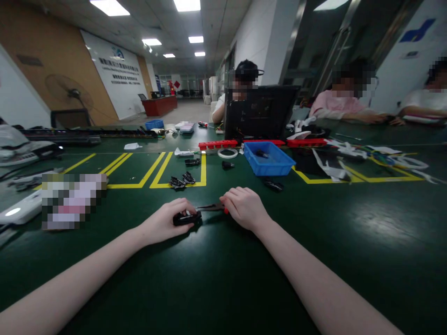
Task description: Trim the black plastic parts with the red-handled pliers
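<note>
My left hand [174,218] is closed round a black part [187,218] low over the green table [223,279]. In my right hand [242,207] is a tool with a thin dark metal end [211,207] and a bit of red handle showing; most of the handle is hidden by the fingers. The tool points left, its tip at the black part. Beyond my hands, small black pieces [177,182] lie within a yellow taped outline [204,170], and another black piece [228,165] lies right of it.
A blue bin [270,160] holds a dark item, with a black piece [273,185] before it. Behind stand a monitor [261,111] and red strips [217,144]. White strips and cables lie right, a white power strip [24,204] left. Several people sit across the table.
</note>
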The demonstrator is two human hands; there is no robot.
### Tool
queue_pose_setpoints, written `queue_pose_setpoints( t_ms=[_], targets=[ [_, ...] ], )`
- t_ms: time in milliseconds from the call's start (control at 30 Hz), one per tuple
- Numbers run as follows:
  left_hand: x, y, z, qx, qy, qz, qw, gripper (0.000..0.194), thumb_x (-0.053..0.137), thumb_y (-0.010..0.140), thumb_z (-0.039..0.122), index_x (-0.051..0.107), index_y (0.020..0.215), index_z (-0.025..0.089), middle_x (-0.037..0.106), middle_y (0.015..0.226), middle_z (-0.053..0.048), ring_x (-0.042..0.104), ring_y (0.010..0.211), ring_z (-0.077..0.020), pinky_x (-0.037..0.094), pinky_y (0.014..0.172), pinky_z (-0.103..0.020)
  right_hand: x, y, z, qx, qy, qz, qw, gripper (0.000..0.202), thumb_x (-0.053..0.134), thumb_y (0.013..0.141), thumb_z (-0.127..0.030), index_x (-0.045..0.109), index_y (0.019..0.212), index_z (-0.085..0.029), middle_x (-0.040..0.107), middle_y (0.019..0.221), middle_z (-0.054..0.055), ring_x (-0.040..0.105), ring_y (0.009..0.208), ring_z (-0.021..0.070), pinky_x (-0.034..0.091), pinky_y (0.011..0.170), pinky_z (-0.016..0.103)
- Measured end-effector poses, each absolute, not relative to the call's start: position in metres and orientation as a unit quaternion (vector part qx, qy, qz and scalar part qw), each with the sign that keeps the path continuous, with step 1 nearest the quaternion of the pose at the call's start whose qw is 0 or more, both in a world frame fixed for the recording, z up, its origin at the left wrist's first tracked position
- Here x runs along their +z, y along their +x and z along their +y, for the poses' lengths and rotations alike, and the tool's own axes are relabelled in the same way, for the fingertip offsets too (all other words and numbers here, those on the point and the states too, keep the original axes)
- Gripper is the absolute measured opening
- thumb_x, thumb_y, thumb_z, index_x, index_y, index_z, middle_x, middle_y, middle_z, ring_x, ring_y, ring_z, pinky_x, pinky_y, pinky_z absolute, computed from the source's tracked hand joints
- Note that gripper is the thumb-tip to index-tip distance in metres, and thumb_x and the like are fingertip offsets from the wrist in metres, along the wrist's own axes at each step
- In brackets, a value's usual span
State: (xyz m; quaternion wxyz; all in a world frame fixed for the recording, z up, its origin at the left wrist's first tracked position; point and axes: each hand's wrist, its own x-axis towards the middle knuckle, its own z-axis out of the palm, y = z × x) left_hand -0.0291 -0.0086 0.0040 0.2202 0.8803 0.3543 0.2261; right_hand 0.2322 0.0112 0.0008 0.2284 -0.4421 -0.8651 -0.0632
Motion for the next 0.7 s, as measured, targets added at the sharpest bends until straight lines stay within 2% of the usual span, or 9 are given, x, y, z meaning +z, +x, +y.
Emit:
queue_pose_setpoints(
  t_ms=[200,333,433,533,700],
  targets=[
    [0.011,-0.024,-0.016,0.245,0.868,0.375,0.213,0.009,0.061,0.083,0.022,0.055,0.089,0.018,0.06,0.092,-0.004,0.057,0.085,-0.0186,0.049,0.077,-0.033,0.001,0.232,0.01,-0.081,-0.439,-0.861,0.242,0.038,0.032,0.1,-0.036,0.062,0.087,-0.017,0.067,0.082,0.005,0.054,0.076,0.0166,0.029,0.069,0.03],
    [0.01,-0.023,-0.016,0.282,0.85,0.405,0.183,0.009,0.059,0.085,0.023,0.052,0.086,0.018,0.057,0.088,-0.004,0.054,0.08,-0.0177,0.047,0.07,-0.031,0.001,0.232,0.01,-0.088,-0.432,-0.864,0.243,0.04,0.032,0.1,-0.037,0.061,0.083,-0.017,0.067,0.083,0.005,0.054,0.076,0.0167,0.029,0.069,0.031],
    [0.009,-0.023,-0.017,0.269,0.86,0.397,0.172,0.006,0.055,0.086,0.022,0.052,0.09,0.019,0.057,0.096,-0.006,0.055,0.089,-0.0196,0.049,0.078,-0.034,0.001,0.232,0.01,-0.091,-0.431,-0.864,0.243,0.04,0.032,0.1,-0.036,0.061,0.079,-0.017,0.067,0.082,0.006,0.054,0.074,0.0164,0.029,0.069,0.031],
    [0.011,-0.023,-0.021,0.222,0.882,0.377,0.173,0.013,0.054,0.087,0.023,0.051,0.099,0.02,0.056,0.107,-0.007,0.056,0.095,-0.0211,0.049,0.083,-0.038,0.0,0.232,0.01,-0.091,-0.433,-0.863,0.244,0.04,0.033,0.1,-0.035,0.061,0.078,-0.017,0.066,0.081,0.006,0.053,0.074,0.0161,0.028,0.068,0.031],
    [0.015,-0.024,-0.021,0.182,0.888,0.367,0.207,0.022,0.054,0.087,0.024,0.05,0.108,0.018,0.058,0.106,-0.009,0.058,0.092,-0.0221,0.049,0.084,-0.039,0.0,0.231,0.011,-0.092,-0.432,-0.863,0.246,0.039,0.033,0.1,-0.035,0.06,0.077,-0.017,0.065,0.078,0.005,0.052,0.072,0.0159,0.029,0.067,0.031]
  ],
)
